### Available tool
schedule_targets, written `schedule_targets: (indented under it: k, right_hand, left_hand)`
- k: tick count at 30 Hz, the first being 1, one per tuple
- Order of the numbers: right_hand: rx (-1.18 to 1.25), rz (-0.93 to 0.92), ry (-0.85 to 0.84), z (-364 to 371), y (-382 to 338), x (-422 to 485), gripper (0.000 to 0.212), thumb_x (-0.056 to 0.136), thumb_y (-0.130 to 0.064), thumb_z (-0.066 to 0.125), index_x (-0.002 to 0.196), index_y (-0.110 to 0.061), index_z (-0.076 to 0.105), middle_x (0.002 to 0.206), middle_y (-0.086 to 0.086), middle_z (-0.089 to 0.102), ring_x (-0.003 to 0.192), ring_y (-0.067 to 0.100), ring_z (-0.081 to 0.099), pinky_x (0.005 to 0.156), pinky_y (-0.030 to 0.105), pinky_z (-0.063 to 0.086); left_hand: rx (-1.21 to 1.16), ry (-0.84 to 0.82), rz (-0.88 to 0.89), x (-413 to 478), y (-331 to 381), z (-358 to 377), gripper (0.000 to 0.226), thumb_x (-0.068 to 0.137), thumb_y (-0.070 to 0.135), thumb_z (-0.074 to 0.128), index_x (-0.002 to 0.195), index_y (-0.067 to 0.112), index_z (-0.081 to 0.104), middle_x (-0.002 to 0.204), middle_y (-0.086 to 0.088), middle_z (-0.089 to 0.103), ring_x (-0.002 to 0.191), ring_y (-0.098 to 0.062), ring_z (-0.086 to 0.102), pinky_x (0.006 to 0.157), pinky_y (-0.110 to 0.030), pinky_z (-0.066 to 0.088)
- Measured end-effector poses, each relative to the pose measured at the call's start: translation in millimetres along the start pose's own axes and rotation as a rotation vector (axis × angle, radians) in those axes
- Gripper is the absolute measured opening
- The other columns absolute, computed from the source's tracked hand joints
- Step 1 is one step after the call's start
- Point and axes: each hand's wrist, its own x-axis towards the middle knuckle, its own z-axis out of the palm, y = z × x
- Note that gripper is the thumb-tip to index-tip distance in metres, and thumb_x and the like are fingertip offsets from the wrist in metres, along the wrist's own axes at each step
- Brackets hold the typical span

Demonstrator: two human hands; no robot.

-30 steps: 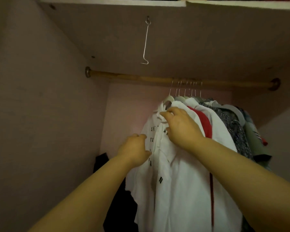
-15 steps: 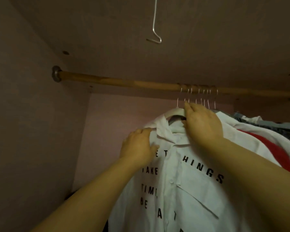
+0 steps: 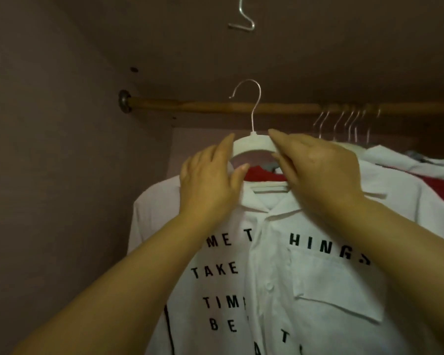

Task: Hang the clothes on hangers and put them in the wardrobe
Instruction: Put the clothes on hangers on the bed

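1. The left hand [image 3: 210, 183] grips the left shoulder of a white hanger [image 3: 254, 146]: forefinger stretched along the top edge, thumb tucked under the arch, the other fingers curled onto the collar.
2. The right hand [image 3: 318, 175] closes on the hanger's right shoulder, forefinger tip just beside the base of the hook and the remaining fingers pressed down over the collar.
3. Between the two hands rises the hanger's metal hook [image 3: 251, 103]. It crosses in front of the wooden rail [image 3: 215, 107], but whether it is seated on the rail cannot be told.
4. Below the fingers hangs the white shirt [image 3: 280, 278], on the hanger and facing the camera, with black printed letters and a flapped chest pocket under the right wrist.
5. Through the hanger's arch, just behind the fingertips, a red garment [image 3: 262, 175] shows.
6. To the right of the right hand a cluster of hanger hooks [image 3: 344, 121] sits on the rail, with other hung clothes [image 3: 408, 162] crowded below them and pressing against the shirt's right shoulder.
7. To the left of the left hand the rail ends in a round socket [image 3: 124, 101] on the wardrobe's side wall [image 3: 62, 175]; that stretch of rail is bare.
8. Above the fingers is the wardrobe's top panel [image 3: 318, 47], from which a bent wire hook [image 3: 244, 19] hangs.
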Motion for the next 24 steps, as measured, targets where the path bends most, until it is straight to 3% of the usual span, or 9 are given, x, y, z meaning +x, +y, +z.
schedule_targets:
  k: [3, 7, 11, 19, 24]
  right_hand:
    - [0.193, -0.026, 0.046, -2.5, -35.4, -22.9, 0.032, 0.093, -0.022, 0.055, 0.123, -0.013, 0.063, 0.095, 0.01, 0.072, 0.075, 0.03, 0.068, 0.057, 0.036, 0.054]
    - [0.375, -0.072, 0.054, -5.9, -92.3, -58.8, 0.034, 0.092, -0.032, 0.048, 0.12, -0.023, 0.065, 0.079, 0.003, 0.07, 0.061, 0.025, 0.063, 0.05, 0.028, 0.043]
    - [0.596, -0.169, 0.158, -19.1, -158.9, -83.7, 0.03, 0.094, -0.032, 0.051, 0.119, -0.023, 0.066, 0.061, 0.001, 0.06, 0.048, 0.02, 0.054, 0.047, 0.026, 0.039]
    - [1.085, -0.307, 0.376, -106.0, -307.1, -95.6, 0.031, 0.092, -0.025, 0.061, 0.122, -0.017, 0.062, 0.06, 0.002, 0.06, 0.047, 0.021, 0.051, 0.046, 0.033, 0.046]
    - [1.349, -0.379, 0.459, -193.2, -393.2, -80.6, 0.034, 0.091, -0.027, 0.057, 0.123, -0.016, 0.059, 0.057, 0.002, 0.058, 0.043, 0.017, 0.047, 0.043, 0.029, 0.043]
  left_hand:
    - [0.066, -0.043, -0.058, -45.5, -14.1, -39.5, 0.052, 0.094, 0.043, 0.044, 0.143, 0.034, 0.03, 0.117, -0.001, 0.056, 0.108, -0.021, 0.05, 0.095, -0.041, 0.037]
    - [0.191, -0.081, -0.139, -121.0, -21.6, -105.8, 0.048, 0.093, 0.036, 0.05, 0.14, 0.035, 0.038, 0.095, 0.006, 0.05, 0.09, -0.018, 0.052, 0.079, -0.034, 0.042]
    - [0.365, -0.088, -0.241, -195.0, -10.1, -187.9, 0.048, 0.092, 0.039, 0.052, 0.138, 0.034, 0.041, 0.1, 0.004, 0.058, 0.086, -0.015, 0.053, 0.074, -0.031, 0.044]
    - [0.807, 0.009, -0.379, -292.1, 76.2, -369.1, 0.044, 0.086, 0.04, 0.05, 0.125, 0.024, 0.058, 0.085, 0.003, 0.062, 0.065, -0.017, 0.055, 0.061, -0.033, 0.052]
    - [1.088, 0.103, -0.454, -327.6, 141.4, -475.1, 0.041, 0.083, 0.034, 0.058, 0.124, 0.028, 0.059, 0.088, 0.007, 0.061, 0.073, -0.012, 0.056, 0.063, -0.031, 0.048]
